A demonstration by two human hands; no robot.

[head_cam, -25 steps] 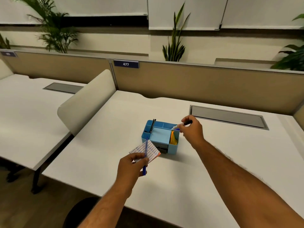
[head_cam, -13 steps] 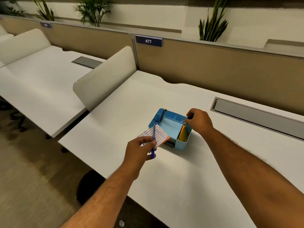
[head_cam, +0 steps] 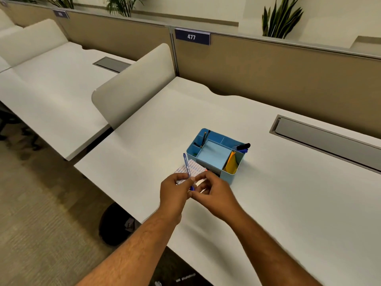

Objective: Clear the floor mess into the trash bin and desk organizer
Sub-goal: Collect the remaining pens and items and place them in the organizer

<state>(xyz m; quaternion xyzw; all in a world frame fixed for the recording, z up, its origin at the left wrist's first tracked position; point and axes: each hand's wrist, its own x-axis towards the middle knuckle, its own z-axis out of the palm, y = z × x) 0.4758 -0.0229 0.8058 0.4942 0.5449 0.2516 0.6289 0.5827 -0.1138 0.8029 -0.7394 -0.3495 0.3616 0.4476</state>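
Dark and round, a trash bin [head_cam: 115, 223] is seen on the floor under the desk [head_cam: 288, 203] edge. Further right, a blue pen [head_cam: 187, 166] and a printed card [head_cam: 190, 169] are clamped between the fingers of the left hand [head_cam: 175, 193]. The right hand [head_cam: 214, 193], which was at the far corner of the blue organizer [head_cam: 214, 155] half a second ago, has been brought back; its fingertips are closed on the card's edge. A marker [head_cam: 243, 146] has been left in that corner, so one item is judged stowed and the pen or card comes next.
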